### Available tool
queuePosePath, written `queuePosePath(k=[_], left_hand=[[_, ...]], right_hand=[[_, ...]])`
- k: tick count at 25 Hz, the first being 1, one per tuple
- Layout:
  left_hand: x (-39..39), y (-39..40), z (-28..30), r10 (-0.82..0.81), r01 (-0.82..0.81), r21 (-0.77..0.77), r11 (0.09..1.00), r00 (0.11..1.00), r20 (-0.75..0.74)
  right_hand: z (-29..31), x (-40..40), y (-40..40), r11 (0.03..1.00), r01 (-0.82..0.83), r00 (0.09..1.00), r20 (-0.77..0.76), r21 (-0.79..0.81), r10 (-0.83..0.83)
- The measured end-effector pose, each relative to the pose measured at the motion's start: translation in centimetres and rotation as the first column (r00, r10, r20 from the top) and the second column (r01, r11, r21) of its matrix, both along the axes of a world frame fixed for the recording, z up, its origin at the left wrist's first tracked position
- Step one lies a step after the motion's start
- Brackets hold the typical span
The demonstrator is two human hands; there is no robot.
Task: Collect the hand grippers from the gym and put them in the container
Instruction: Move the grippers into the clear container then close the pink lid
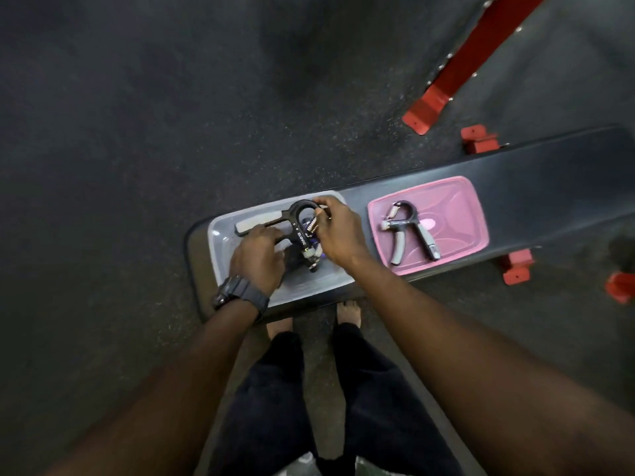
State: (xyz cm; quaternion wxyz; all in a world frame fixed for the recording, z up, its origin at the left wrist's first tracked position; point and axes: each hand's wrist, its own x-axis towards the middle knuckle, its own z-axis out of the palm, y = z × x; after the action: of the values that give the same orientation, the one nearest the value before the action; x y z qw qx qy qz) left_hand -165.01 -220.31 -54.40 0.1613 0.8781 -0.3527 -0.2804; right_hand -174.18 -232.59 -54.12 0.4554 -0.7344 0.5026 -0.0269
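A clear grey container (220, 235) sits on the left end of a black bench (536, 173). Over it I hold a black hand gripper (298, 218) with a steel spring. My left hand (257, 259) grips its lower handle, and my right hand (338, 231) pinches its arched top beside the spring. A bluish object lies under it inside the container, mostly hidden. To the right, a second black and grey hand gripper (409, 231) lies on the pink container lid (457, 207).
Red metal frame parts (446, 84) and red bench feet (517, 266) stand on the dark rubber floor behind and right of the bench. My bare feet (348, 312) are against the bench's near edge.
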Motion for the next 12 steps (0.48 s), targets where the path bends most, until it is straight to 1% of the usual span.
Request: queuePosePath(k=[2, 4, 5, 7, 8, 10, 12], left_hand=[[-2.5, -2.5, 2.2, -0.018, 0.018, -0.049, 0.999, 1.0, 0.003], [-6.8, -6.0, 4.2, -0.045, 0.039, -0.118, 0.992, 0.998, -0.044], [-9.4, -8.0, 5.0, -0.053, 0.044, -0.147, 0.988, 0.997, -0.059], [-14.3, -11.8, 5.7, -0.011, -0.004, -0.177, 0.984, 0.997, -0.083], [-16.4, -13.3, 5.5, 0.02, -0.038, -0.172, 0.984, 0.994, -0.107], [-19.0, -15.6, 4.7, 0.084, -0.105, -0.105, 0.989, 0.978, -0.191], [-20.7, -17.3, 2.7, 0.145, -0.166, -0.04, 0.985, 0.937, -0.317]], right_hand=[[2.6, -2.5, -3.3, 0.999, -0.014, 0.999, 0.04, -0.05, 0.016], [4.3, -5.7, -7.2, 0.995, -0.016, 0.999, 0.028, -0.096, 0.019], [4.6, -7.4, -9.3, 0.994, -0.018, 1.0, 0.016, -0.106, 0.02], [4.3, -10.6, -13.1, 0.995, -0.04, 0.999, -0.011, -0.093, 0.039], [4.0, -12.1, -14.6, 0.995, -0.054, 0.998, -0.026, -0.084, 0.052], [2.9, -14.6, -16.9, 0.996, -0.061, 0.998, -0.033, -0.066, 0.059], [1.5, -16.7, -18.5, 0.999, -0.037, 0.999, -0.001, -0.012, 0.037]])
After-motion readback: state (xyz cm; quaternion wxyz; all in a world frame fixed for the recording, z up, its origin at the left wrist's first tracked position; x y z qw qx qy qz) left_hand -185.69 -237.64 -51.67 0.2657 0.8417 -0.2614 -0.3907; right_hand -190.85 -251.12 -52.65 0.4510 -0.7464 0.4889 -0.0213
